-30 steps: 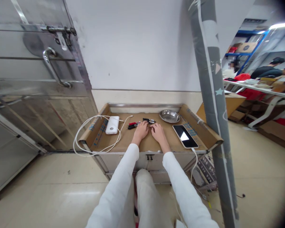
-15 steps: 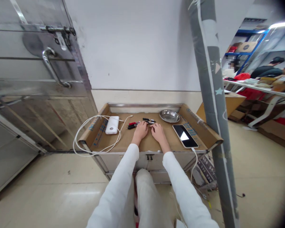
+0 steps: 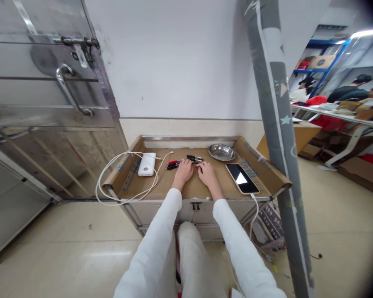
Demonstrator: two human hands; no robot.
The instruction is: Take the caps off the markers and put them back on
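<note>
Hardly any shift since earlier: left hand (image 3: 183, 172), right hand (image 3: 207, 173) by pens (image 3: 173, 166); cannot tell if open or gripping.

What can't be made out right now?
Head view throughout:
Exact number of pens: partly covered by the left grip.
Whether that grip or the right grip holds a pen: each hides what is beneath it.
Phone screen: bright patch too small to tell display from reflection.
Gray roll ends: cut off by top and bottom edges.
</note>
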